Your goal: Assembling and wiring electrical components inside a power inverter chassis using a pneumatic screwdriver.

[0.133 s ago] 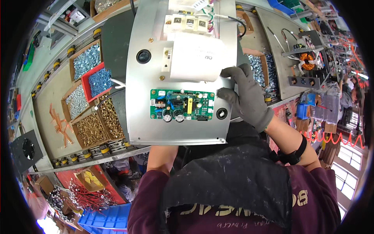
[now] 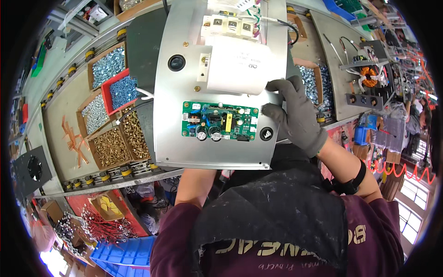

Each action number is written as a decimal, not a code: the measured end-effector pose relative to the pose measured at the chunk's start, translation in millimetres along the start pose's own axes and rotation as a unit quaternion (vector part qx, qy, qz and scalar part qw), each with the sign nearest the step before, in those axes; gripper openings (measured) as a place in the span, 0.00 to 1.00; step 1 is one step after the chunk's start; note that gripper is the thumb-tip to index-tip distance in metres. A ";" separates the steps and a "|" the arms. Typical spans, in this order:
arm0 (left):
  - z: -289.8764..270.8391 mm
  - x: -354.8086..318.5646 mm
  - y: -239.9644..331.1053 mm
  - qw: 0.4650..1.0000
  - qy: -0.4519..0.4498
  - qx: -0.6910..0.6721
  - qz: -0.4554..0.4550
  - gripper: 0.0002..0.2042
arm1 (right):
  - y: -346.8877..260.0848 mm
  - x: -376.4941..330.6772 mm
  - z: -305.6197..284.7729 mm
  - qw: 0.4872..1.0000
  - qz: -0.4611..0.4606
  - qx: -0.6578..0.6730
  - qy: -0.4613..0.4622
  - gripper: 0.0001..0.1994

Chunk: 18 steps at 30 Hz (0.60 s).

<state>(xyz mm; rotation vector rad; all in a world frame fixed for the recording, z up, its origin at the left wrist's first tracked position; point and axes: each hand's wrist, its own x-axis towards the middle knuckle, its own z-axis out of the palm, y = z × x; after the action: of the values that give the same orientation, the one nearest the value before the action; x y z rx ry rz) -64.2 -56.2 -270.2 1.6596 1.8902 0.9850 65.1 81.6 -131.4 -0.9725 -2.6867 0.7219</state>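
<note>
A silvery sheet-metal panel point(image 2: 212, 154) lies in front of me, tilted slightly. On it are a green circuit board point(image 2: 189, 123) with a yellow transformer, a fat white cylinder point(image 2: 240, 69), and a pale terminal block point(image 2: 233, 24) with screws farther up. My right hand point(image 2: 297, 113), in a grey glove, is over the panel's right edge. Its index fingertip is at the end of the white cylinder, and the thumb sits apart, lower down, beside the board. My left forearm point(image 2: 194, 184) runs under the panel's near edge, which hides the left hand.
Left of the panel stand cardboard bins of brass screws point(image 2: 109, 148) and silvery fasteners point(image 2: 108, 68), plus a red bin point(image 2: 107, 99) of bluish ones. A roller track point(image 2: 104, 177) edges the bench. At right, another metal plate point(image 2: 341, 92) bears a copper-wound coil point(image 2: 368, 77).
The whole scene has shifted slightly right and up in the picture. My right hand keeps its place at the panel's right edge.
</note>
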 end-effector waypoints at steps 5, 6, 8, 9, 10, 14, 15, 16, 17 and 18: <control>-1.6 -14.1 10.1 0.999 0.000 0.039 -0.038 0.18 | 0.3 2.3 -4.5 0.999 -0.024 -0.028 -0.016 0.20; -5.9 -16.9 9.7 0.998 0.003 0.050 -0.040 0.18 | 5.5 8.3 -9.1 0.999 -0.030 -0.027 -0.011 0.20; 4.5 -10.5 24.4 0.996 0.010 0.076 -0.056 0.18 | 5.7 9.5 -14.2 0.995 -0.088 -0.019 -0.041 0.20; 5.8 -12.1 27.4 0.995 0.012 0.083 -0.062 0.18 | 4.8 7.8 -20.0 0.995 -0.093 -0.018 -0.041 0.20; 2.9 -19.7 28.9 0.993 0.014 0.091 -0.068 0.19 | 2.6 5.2 -27.2 0.977 -0.175 -0.047 -0.110 0.19; -9.9 -23.9 29.9 0.987 0.040 0.140 -0.070 0.19 | 4.7 3.4 -28.4 0.896 -0.360 -0.129 -0.225 0.13; -13.6 -20.3 25.3 0.984 0.051 0.155 -0.071 0.19 | 6.1 9.1 -26.9 0.888 -0.381 -0.132 -0.220 0.12; -12.3 -24.6 27.1 0.982 0.055 0.165 -0.071 0.19 | 10.6 11.6 -27.0 0.887 -0.386 -0.135 -0.213 0.12; -17.7 -32.5 25.6 0.980 0.058 0.176 -0.071 0.19 | 15.9 15.2 -28.1 0.900 -0.348 -0.037 -0.261 0.12; -22.9 -41.1 23.6 0.978 0.062 0.186 -0.070 0.19 | 20.5 20.3 -32.6 0.899 -0.306 0.061 -0.307 0.12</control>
<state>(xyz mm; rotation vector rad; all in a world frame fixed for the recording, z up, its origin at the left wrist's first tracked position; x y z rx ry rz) -57.5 -100.7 -242.9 1.6624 2.3551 0.7246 71.7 120.6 -113.3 0.2109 -3.1199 1.1592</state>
